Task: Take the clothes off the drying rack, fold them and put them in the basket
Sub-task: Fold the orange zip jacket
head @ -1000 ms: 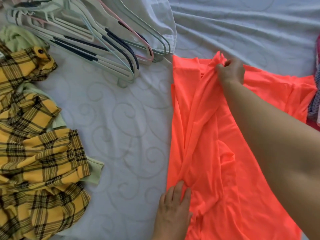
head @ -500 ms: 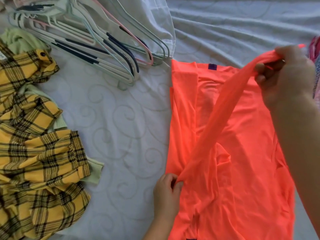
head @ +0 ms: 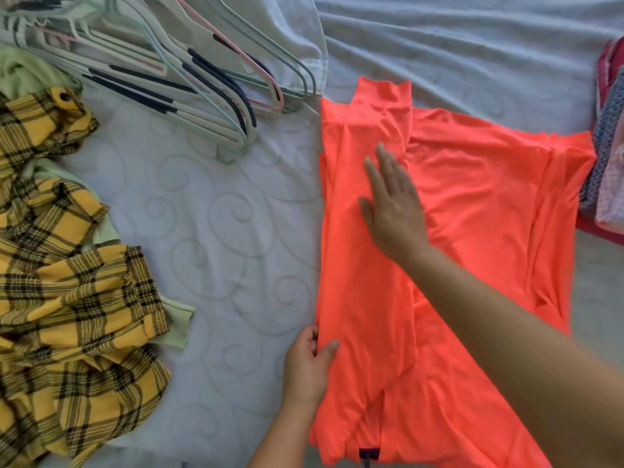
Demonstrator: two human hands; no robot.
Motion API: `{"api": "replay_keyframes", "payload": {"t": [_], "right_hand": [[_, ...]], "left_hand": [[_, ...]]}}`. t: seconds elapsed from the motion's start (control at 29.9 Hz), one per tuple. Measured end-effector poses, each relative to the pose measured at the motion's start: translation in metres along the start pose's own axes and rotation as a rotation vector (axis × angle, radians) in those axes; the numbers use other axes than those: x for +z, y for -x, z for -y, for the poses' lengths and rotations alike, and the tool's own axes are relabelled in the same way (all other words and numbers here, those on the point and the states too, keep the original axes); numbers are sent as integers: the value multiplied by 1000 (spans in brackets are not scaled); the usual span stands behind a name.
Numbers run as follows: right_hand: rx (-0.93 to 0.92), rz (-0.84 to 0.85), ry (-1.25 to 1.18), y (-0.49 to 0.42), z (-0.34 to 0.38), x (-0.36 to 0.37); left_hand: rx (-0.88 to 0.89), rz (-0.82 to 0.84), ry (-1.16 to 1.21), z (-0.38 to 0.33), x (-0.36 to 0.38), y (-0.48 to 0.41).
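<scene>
Orange shirt (head: 472, 197) (half folded) under flat right fingers (head: 385, 163); left fingers (head: 329, 349) pinch its edge

White bed (head: 219, 231) bears hangers (head: 189, 79), orange shirt (head: 472, 197), yellow plaid garment (head: 67, 282), other clothes (head: 607, 146).

We are in a home bedroom: we work on a bed (head: 219, 231) with a swirl-quilted white cover. A pile of plastic hangers (head: 189, 82) lies on it, with loose laundry spread about, a yellow plaid garment (head: 67, 265) and an orange top (head: 472, 197).
</scene>
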State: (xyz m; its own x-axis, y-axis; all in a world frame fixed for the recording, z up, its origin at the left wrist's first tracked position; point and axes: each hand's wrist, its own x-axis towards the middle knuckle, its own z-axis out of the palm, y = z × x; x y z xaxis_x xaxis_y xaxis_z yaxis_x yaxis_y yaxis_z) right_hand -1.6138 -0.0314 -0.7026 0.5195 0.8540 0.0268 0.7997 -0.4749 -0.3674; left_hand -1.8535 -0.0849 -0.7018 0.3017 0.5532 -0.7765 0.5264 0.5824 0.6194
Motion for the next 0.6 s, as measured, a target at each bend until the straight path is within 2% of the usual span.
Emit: {"api": "replay_keyframes", "payload": {"t": [0.07, 0.17, 0.33, 0.47, 0.6], "right_hand": [[-80, 63, 113, 27, -7, 14], [-81, 110, 223, 42, -13, 21], [-91, 2, 78, 74, 10, 5], [-118, 144, 140, 139, 10, 22], [-72, 184, 181, 141, 7, 29]], "left_hand": [[26, -25, -52, 5, -2, 3], [42, -67, -92, 12, -6, 9], [66, -87, -149, 17, -8, 18], [91, -67, -203, 21, -11, 31], [-21, -62, -159, 41, -15, 50]]}}
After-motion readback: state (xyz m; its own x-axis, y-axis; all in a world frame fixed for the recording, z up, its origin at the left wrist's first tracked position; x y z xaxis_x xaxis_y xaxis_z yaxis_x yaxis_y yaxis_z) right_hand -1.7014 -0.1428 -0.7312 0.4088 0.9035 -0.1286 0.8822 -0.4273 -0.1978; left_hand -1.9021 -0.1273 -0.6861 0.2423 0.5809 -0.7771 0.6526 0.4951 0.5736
